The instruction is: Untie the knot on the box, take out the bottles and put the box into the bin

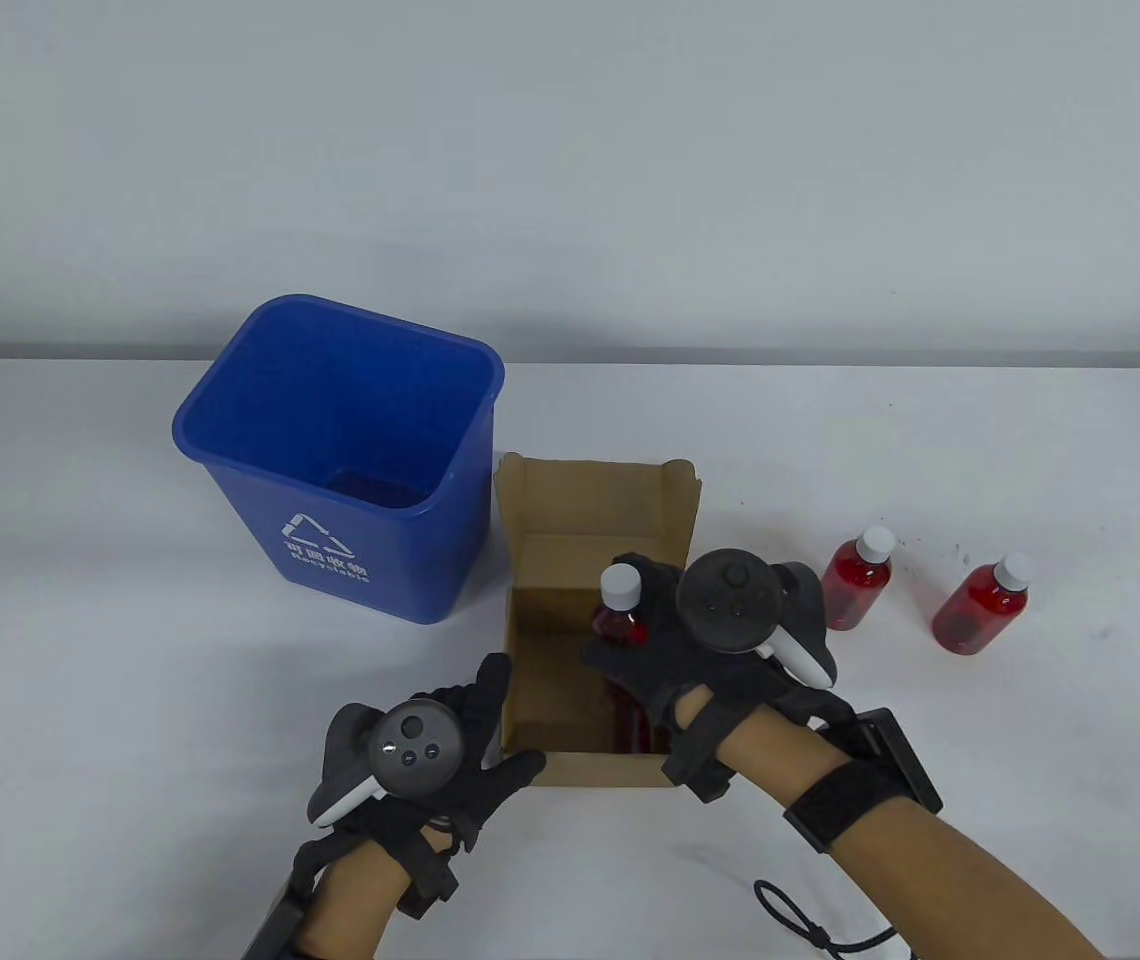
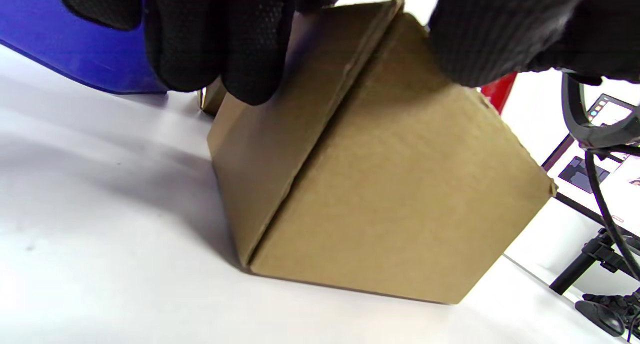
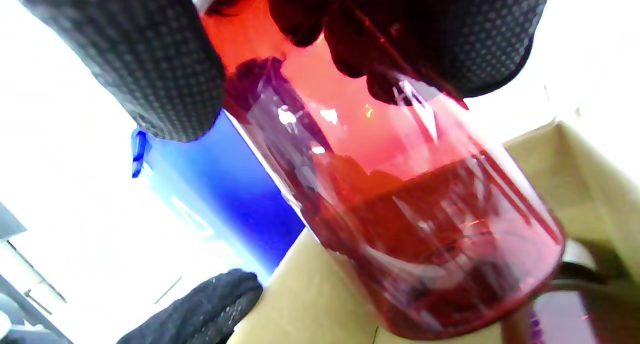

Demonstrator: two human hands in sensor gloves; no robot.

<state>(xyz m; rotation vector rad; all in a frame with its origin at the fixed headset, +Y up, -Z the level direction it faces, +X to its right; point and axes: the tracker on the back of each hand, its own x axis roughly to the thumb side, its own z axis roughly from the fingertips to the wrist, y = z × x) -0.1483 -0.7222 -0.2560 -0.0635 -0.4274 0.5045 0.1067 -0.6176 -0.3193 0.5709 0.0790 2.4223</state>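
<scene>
The open cardboard box (image 1: 580, 500) stands at the table's middle with its lid flap up at the back. My right hand (image 1: 630, 640) grips a red-liquid bottle (image 1: 620, 610) with a white cap, upright, its lower part still inside the box. In the right wrist view the bottle (image 3: 400, 209) fills the frame between my thumb and fingers (image 3: 165, 73). My left hand (image 1: 505, 725) holds the box's front left corner, fingers (image 2: 225, 43) on the side wall and thumb on the front face of the box (image 2: 400, 194). The blue bin (image 1: 330, 460) stands left of the box.
Two more red bottles (image 1: 857, 578) (image 1: 982, 603) stand on the table to the right of the box. A black cord (image 1: 790, 915) lies near the front edge under my right forearm. The table's far edge meets a grey wall.
</scene>
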